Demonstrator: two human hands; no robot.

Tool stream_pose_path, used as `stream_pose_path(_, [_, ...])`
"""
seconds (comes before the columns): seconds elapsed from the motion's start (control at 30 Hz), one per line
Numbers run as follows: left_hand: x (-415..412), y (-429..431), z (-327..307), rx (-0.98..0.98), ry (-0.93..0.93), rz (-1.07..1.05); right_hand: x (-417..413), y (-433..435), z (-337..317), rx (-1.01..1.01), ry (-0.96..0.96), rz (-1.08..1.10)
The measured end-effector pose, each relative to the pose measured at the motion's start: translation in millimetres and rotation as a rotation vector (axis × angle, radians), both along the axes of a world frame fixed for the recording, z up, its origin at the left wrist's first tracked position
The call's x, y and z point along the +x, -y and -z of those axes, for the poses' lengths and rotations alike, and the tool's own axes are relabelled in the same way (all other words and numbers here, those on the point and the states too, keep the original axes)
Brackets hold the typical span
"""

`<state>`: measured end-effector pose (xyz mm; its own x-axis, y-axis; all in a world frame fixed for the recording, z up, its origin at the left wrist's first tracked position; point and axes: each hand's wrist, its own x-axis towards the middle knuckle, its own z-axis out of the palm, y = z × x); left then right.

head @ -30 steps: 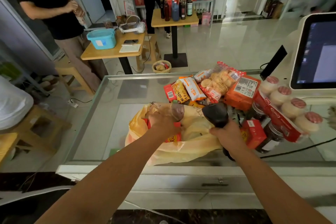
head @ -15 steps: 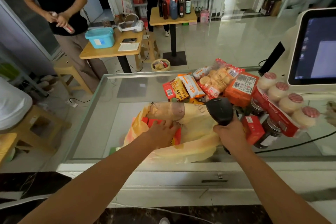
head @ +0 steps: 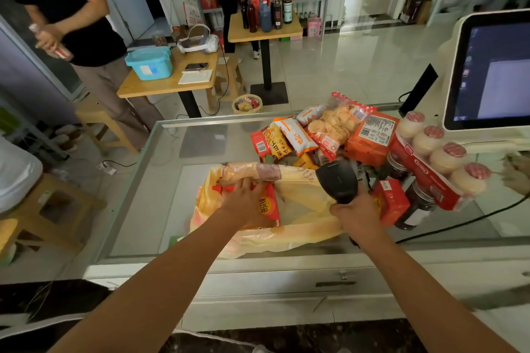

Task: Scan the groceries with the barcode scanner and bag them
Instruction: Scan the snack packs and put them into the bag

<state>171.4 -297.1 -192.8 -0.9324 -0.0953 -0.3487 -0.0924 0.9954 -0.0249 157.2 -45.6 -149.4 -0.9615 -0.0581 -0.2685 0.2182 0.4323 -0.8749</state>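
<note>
**Count**
- One yellow bag (head: 304,209) lies on its side on the glass surface (head: 172,180), mouth to the left.
- One red packet (head: 268,206) sits inside the bag mouth.
- One scanner (head: 338,180) is held over the bag's right end.
- The pile behind the bag holds at least five snack packets (head: 295,135) and one orange box (head: 370,137).
- One tray (head: 421,175) holds four sealed cups (head: 427,140).
- Two dark jars (head: 418,206) and one small red box (head: 391,203) lie between the scanner and the tray.
- One screen (head: 493,71) stands at the far right.

**Hands**
- Left hand (head: 243,205): the fingers lie stretched out, released, resting on the red packet at the bag mouth.
- Right hand (head: 355,215): the fingers are clenched round the scanner's handle, and the scanner's head points away from the person.

**Edges and room**
- The bag's lower side lies just inside the near edge of the surface.
- The pile reaches close to the far edge.
- The tray lies just beside the screen base.
- Bare glass runs from the bag mouth to the left rim.
- One cable (head: 459,223) crosses the right part of the surface near the jars.
</note>
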Motion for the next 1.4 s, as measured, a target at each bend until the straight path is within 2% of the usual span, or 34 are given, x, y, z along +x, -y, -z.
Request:
stream_pose_path(0.1, [-4.7,1.2,-7.5,-0.058,0.001,0.052,-1.0,-2.7,0.3,0.02,0.018,-0.03])
stream_pose_path(0.2, [-4.1,-4.1,-17.8,-0.175,0.052,0.119,1.5,-7.2,-1.7,-0.017,-0.002,-0.037])
stream_pose_path(0.27, [-8.3,-16.9,-36.3,-0.179,0.057,0.163,4.8,-11.4,-3.3,-0.06,-0.012,-0.014])
stream_pose_path(0.37, [-26.1,-50.1,-69.5,0.064,-0.207,0.186,12.0,-21.1,-7.0,-0.128,-0.02,0.053])
stream_pose_path(0.43, [-38.2,-78.7,-79.3,0.207,-0.413,0.288,17.1,-30.1,-10.8,-0.165,-0.05,0.083])
stream_pose_path(0.47, [-43.1,-93.8,-80.4,0.285,-0.448,0.34,19.5,-35.8,-13.3,-0.184,-0.066,0.102])
stream_pose_path(0.53, [-51.8,-125.1,-78.0,0.383,-0.408,0.438,23.7,-47.7,-18.6,-0.227,-0.082,0.151])
stream_pose_path(0.63, [-62.0,-163.8,-68.7,0.391,-0.369,0.495,27.1,-66.9,-20.4,-0.249,-0.051,0.231])
stream_pose_path(0.9, [-74.1,-214.9,-44.0,0.24,-0.148,0.398,44.1,-95.0,-14.3,-0.275,-0.087,0.263])
stream_pose_path(1.07, [-67.0,-225.7,-46.0,0.312,-0.15,0.353,42.5,-94.8,-18.5,-0.293,-0.099,0.261])
stream_pose_path(1.17, [-59.2,-212.1,-54.7,0.516,-0.214,0.281,37.1,-90.2,-25.2,-0.287,-0.12,0.239])
stream_pose_path(1.27, [-50.2,-180.2,-76.0,0.832,-0.301,0.01,34.8,-82.8,-39.7,-0.3,-0.201,0.229])
stream_pose_path(1.4, [-40.7,-128.5,-97.8,1.315,-0.192,-0.403,28.3,-61.6,-65.2,-0.363,-0.331,0.259])
